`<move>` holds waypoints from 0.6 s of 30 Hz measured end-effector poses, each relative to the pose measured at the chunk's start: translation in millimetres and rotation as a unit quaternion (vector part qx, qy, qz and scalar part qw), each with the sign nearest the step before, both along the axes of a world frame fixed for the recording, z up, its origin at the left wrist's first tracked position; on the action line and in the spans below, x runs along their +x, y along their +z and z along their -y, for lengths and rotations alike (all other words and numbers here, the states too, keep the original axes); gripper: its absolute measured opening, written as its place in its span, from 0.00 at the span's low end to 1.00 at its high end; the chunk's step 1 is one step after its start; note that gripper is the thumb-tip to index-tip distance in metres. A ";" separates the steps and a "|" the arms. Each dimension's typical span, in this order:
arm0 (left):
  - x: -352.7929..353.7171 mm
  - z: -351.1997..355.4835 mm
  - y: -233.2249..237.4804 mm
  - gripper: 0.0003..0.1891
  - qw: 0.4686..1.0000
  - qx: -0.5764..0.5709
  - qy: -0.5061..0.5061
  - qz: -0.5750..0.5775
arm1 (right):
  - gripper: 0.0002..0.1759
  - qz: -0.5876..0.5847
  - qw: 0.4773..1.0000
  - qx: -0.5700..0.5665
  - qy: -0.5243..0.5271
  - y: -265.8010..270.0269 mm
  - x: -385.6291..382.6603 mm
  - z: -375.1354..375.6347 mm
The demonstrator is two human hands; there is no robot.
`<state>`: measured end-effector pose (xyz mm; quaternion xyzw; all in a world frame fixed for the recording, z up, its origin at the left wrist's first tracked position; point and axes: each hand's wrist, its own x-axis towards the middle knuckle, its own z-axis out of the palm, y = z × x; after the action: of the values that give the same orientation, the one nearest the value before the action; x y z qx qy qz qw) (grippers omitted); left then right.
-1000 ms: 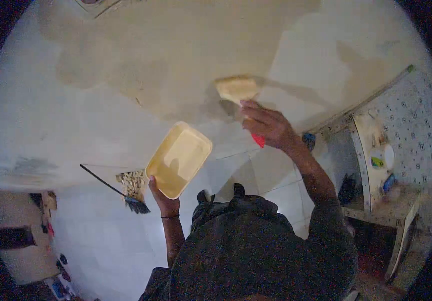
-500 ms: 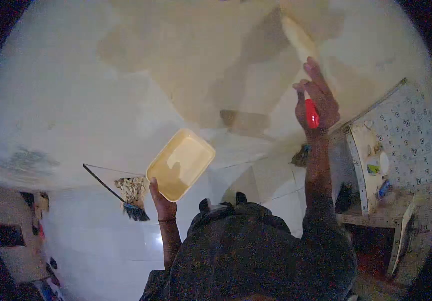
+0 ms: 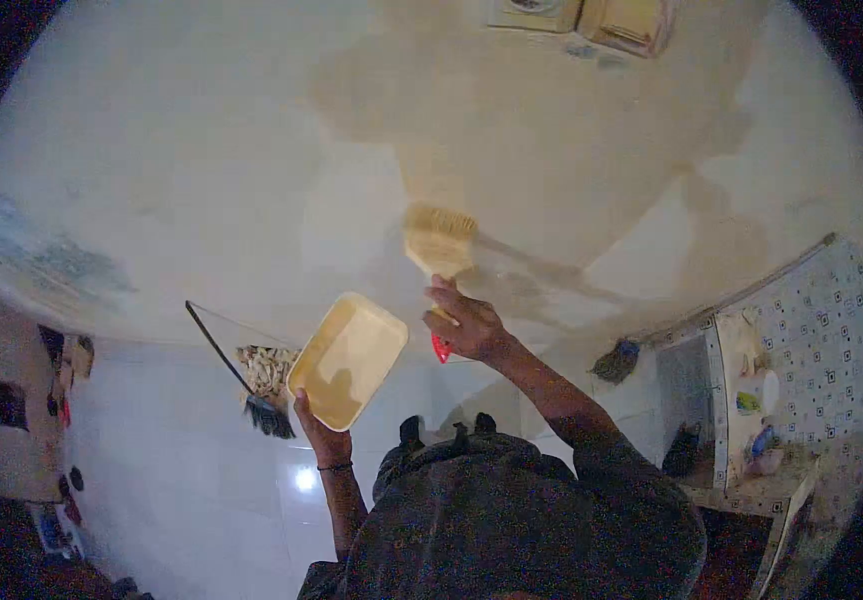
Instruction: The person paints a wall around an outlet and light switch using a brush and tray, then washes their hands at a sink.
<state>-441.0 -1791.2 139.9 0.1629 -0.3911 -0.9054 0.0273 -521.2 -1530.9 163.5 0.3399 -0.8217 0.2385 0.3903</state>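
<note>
My left hand (image 3: 324, 430) grips the lower edge of a cream rectangular plastic tub (image 3: 349, 362), its thumb over the rim. The tub is tilted so its inside faces me, and a shadow falls in it. My right hand (image 3: 469, 322) is closed around the handle of a wide paintbrush (image 3: 439, 245), whose handle ends in red. The brush points up with its pale yellow bristles close over the wall (image 3: 351, 220). Tan, darker patches spread across the wall above and beside the brush.
A switch plate and socket box (image 3: 576, 15) are fixed high on the wall. A broom (image 3: 269, 415) lies on the white tiled floor (image 3: 171, 450) at left. At right, a dark tuft-like bundle (image 3: 616, 362) sits near a tiled shelf unit (image 3: 751, 470) holding small items.
My right hand has brought the brush down and left, from high on the right to near the tub. The tub has dropped slightly. The view has tilted up, bringing the switch plate into sight.
</note>
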 end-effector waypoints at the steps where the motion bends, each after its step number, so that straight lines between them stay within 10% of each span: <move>1: 2.4 -10.3 5.2 0.28 1.000 0.001 0.002 0.000 | 0.14 0.026 0.999 -0.003 0.021 0.1 -1.4 -6.0; 12: 16.0 80.7 -21.5 0.28 0.998 -0.025 0.055 0.004 | 0.16 0.155 0.982 0.100 0.038 -62.2 -9.9 81.0; 18: 24.1 127.2 -15.6 0.29 0.997 -0.063 0.036 -0.007 | 0.13 0.221 0.973 0.063 0.024 2.8 -19.4 111.9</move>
<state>-416.9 -1918.3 124.3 0.1685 -0.4414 -0.8783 0.0734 -540.6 -1642.8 166.3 0.3225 -0.8925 0.2653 0.1706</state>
